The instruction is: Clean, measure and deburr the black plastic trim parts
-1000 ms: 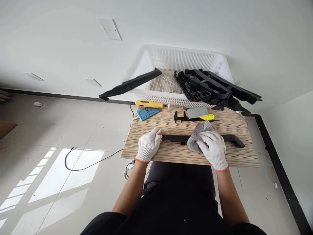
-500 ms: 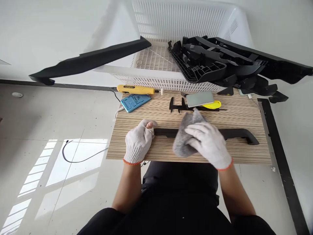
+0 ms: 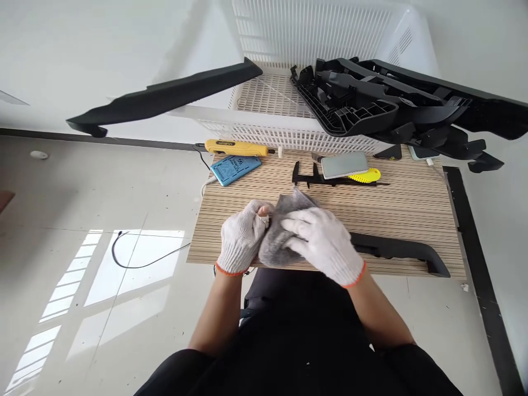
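A long black plastic trim piece point(image 3: 391, 247) lies across the striped wooden board, its hooked end to the right. Wrapped around its left end is my left hand point(image 3: 243, 234), in a white knit glove with the thumb tip bare. My right hand point(image 3: 324, 242), gloved too, presses a grey cloth point(image 3: 274, 242) over the piece, right beside my left hand. The cloth and glove hide the left half of the trim piece.
Behind the board point(image 3: 247, 192) stands a white plastic basket point(image 3: 198, 113) with several black trim parts point(image 3: 371, 102) and one long part point(image 3: 165, 96) across its rim. A yellow rotary tool point(image 3: 237, 147), blue phone-like box point(image 3: 235, 169), black caliper point(image 3: 305, 177), grey block point(image 3: 344, 165) and yellow-handled knife point(image 3: 367, 175) line the back.
My right hand has slid the cloth leftward along the trim piece, up to my left hand. The piece's right end has swung down toward me. The camera view has shifted slightly.
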Motion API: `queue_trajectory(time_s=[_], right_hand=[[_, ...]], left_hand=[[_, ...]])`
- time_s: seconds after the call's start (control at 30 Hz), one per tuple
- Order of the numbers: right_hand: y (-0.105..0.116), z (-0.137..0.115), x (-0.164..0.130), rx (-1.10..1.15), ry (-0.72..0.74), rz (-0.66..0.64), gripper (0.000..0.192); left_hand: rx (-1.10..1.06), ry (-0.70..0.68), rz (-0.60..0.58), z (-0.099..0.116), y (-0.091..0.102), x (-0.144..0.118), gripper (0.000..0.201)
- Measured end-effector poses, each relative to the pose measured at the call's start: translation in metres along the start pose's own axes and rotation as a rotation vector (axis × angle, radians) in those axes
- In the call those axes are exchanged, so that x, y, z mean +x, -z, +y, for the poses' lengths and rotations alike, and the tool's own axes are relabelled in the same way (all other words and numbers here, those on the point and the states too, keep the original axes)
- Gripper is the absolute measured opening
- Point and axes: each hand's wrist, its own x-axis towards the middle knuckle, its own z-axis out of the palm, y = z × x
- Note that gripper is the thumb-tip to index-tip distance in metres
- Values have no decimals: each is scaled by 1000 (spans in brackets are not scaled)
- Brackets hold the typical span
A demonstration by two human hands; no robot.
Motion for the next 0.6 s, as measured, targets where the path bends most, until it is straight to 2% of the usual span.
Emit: queue_trajectory(time_s=[0.07,0.17,0.27,0.33,0.5,0.6], right_hand=[[22,18,-23,-13,-89,-48,24],[58,47,-69,-122,-286,-111,32],[77,62,-96,-215,-405,-104,31],[75,58,-95,-224,-394,-99,30],[56,40,-63,-260,-351,-74,37],[58,50,-65,-239,-379,-65,36]], left_hand=[[-32,52,17,1,1,0,46],[-90,100,33,2,2,-1,43],[-115,72,26,3,1,-1,42],[-94,54,20,4,1,0,42],[-48,126,79,4,3,2,46],[-95,157,82,4,4,3,45]])
